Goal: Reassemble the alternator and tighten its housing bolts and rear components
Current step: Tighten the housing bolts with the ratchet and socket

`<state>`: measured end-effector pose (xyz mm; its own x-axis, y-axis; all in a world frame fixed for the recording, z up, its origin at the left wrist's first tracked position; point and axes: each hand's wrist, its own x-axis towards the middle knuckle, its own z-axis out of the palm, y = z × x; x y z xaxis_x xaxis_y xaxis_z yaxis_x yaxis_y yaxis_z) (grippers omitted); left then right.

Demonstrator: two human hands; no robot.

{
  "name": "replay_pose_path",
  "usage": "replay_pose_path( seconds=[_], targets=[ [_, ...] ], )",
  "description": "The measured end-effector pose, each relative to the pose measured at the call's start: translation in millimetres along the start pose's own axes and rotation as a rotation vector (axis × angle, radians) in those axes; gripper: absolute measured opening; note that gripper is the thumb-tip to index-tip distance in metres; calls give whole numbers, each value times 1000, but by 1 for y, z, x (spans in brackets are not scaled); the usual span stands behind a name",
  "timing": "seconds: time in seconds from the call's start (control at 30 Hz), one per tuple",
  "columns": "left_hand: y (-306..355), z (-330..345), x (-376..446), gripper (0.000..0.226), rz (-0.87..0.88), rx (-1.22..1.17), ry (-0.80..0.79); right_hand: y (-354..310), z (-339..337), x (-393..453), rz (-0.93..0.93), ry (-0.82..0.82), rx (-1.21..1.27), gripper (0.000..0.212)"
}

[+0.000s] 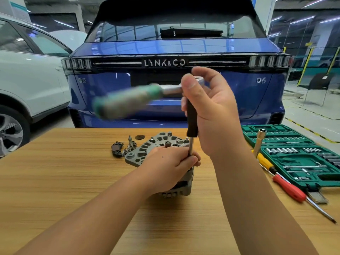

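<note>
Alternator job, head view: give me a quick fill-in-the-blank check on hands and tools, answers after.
1. The right hand grips the head of the ____.
2. The left hand steadies the extension bar on the ____.
3. The green socket case lies ____.
4. The red screwdriver rests on the ____.

Answers: ratchet; alternator; open; table
</note>
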<state>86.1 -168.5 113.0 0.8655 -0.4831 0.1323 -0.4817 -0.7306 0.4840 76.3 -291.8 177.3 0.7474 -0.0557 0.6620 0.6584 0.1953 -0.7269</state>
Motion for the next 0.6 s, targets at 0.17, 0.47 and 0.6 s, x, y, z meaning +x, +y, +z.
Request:
replay_pose_path(
  seconds=[0.17,0.47,0.6],
  targets=[
    [-8,-6,1,23,27,-14,-52,1,-5,7,-39,302,-76,22],
    [-13,-4,-1,28,30,-80,-38,-3,-11,10,356,-250,488,19],
    [-8,-3,0,22,31,-83,-15,0,-11,10,211,-70,451,17]
  ],
)
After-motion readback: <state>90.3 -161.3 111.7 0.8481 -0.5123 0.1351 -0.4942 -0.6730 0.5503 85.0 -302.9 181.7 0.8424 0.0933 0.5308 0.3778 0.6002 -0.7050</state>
